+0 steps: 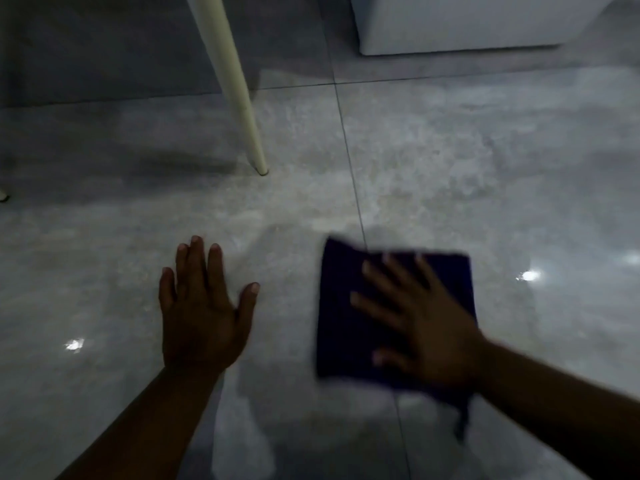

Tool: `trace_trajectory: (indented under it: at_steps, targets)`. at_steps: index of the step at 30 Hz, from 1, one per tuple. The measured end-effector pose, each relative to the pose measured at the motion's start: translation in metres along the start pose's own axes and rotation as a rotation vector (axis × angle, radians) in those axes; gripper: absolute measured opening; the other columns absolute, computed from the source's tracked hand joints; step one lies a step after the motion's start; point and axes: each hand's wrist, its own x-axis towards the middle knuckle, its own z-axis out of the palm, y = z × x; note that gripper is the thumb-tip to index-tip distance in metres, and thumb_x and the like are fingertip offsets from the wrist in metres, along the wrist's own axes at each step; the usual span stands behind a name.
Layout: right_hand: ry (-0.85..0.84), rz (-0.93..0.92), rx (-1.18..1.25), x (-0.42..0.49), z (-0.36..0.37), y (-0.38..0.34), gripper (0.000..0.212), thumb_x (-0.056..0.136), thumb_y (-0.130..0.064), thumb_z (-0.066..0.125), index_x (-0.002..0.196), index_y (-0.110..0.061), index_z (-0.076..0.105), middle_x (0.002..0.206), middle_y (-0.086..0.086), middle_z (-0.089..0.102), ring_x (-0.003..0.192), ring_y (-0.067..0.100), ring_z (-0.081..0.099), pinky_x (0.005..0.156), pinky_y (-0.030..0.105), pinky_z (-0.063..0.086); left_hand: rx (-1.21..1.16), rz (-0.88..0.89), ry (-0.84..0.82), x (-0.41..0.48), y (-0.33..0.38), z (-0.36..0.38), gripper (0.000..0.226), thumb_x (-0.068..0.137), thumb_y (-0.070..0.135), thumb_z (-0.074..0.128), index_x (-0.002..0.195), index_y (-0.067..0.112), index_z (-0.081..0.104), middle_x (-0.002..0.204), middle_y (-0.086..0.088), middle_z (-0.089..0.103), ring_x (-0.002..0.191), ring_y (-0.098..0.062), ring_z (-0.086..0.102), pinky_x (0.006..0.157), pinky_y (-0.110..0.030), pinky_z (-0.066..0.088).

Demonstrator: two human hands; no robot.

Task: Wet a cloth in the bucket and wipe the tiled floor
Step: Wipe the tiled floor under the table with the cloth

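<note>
A dark blue cloth (346,327) lies flat on the grey tiled floor (433,161), folded into a rough square and blurred by motion. My right hand (422,327) presses down on it with fingers spread, covering its right half. My left hand (202,310) rests flat on the bare tile to the left of the cloth, fingers apart and holding nothing. The floor around both hands looks glossy with bright light reflections. No bucket is in view.
A cream chair leg (242,98) stands on the floor beyond my left hand. Another leg tip (2,196) shows at the left edge. A white cabinet or appliance base (457,26) sits at the top right. A dark grout line (349,161) runs toward the cloth.
</note>
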Motion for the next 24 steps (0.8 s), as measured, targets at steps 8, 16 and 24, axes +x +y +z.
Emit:
trace_trajectory:
  at_steps: [8, 16, 24]
  targets:
    - [-0.097, 0.051, -0.055, -0.164, 0.008, 0.072, 0.08, 0.088, -0.077, 0.036, 0.156, -0.039, 0.02, 0.162, 0.006, 0.025, 0.151, 0.038, 0.02, 0.117, 0.066, 0.016, -0.026, 0.0, 0.001, 0.002, 0.0, 0.005, 0.082, 0.093, 0.062, 0.023, 0.153, 0.006, 0.022, 0.164, -0.021, 0.015, 0.153, -0.035, 0.01, 0.122, -0.054, 0.009]
    - [0.024, 0.418, -0.02, -0.007, -0.01, 0.055, 0.081, 0.089, -0.077, 0.027, 0.157, -0.034, 0.022, 0.167, 0.011, 0.013, 0.153, 0.039, 0.01, 0.115, 0.069, 0.015, -0.126, -0.001, 0.007, -0.006, 0.042, -0.009, 0.074, 0.092, 0.052, 0.031, 0.151, 0.007, 0.031, 0.161, -0.022, 0.025, 0.151, -0.04, 0.019, 0.122, -0.059, 0.011]
    - [-0.078, -0.024, -0.051, -0.192, 0.016, 0.015, 0.078, 0.083, -0.078, 0.05, 0.149, -0.038, 0.04, 0.159, 0.005, 0.038, 0.149, 0.035, 0.029, 0.112, 0.065, 0.025, 0.034, 0.133, -0.066, -0.005, 0.075, 0.008, 0.074, 0.095, 0.058, 0.018, 0.157, 0.017, 0.014, 0.167, -0.016, 0.009, 0.154, -0.037, 0.005, 0.122, -0.059, 0.007]
